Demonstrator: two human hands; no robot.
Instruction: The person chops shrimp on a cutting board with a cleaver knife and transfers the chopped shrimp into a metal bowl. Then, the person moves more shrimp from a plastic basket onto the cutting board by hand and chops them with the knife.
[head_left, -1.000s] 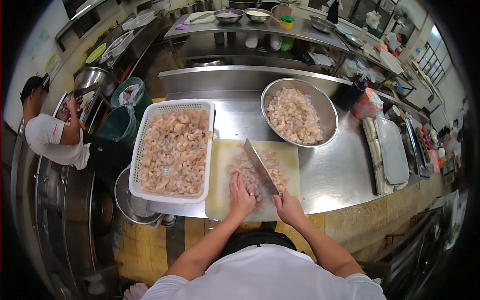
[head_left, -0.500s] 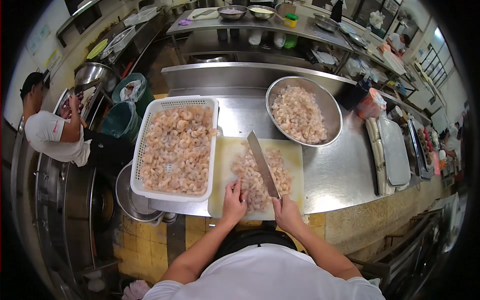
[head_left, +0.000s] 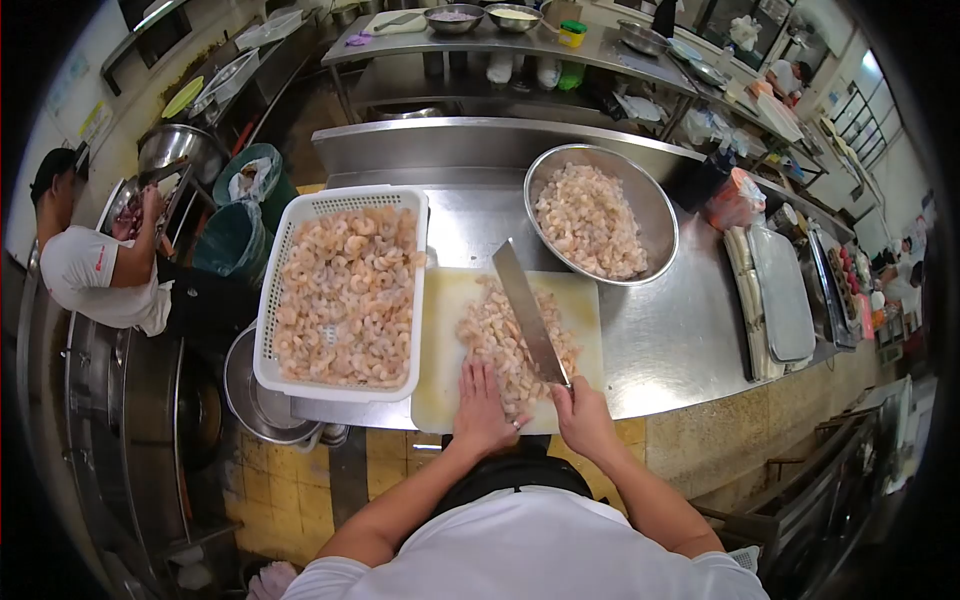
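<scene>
A pile of cut shrimp (head_left: 497, 335) lies on the pale cutting board (head_left: 436, 355) before me. My right hand (head_left: 584, 415) is closed round the handle of a cleaver (head_left: 527, 305), whose broad blade slants up and left over the pile. Against the near left edge of the shrimp rests my left hand (head_left: 484, 408), fingers stretched out flat and a ring on one finger. Left of the board stands a white perforated basket (head_left: 422, 290) of whole peeled shrimp (head_left: 350, 295). Beyond the board at the right, a steel bowl (head_left: 664, 225) holds cut shrimp pieces (head_left: 592, 220).
The steel table (head_left: 690, 350) has a raised back edge. Trays (head_left: 780, 300) and a plastic bag (head_left: 738, 200) stand at its right. A co-worker (head_left: 100, 255) works at the left, near green bins (head_left: 232, 240). Behind is another table (head_left: 600, 60) with bowls.
My left hand has gone from curled fingers to lying flat, slightly nearer me. The cleaver has shifted a little on the pile. The whole view has moved slightly.
</scene>
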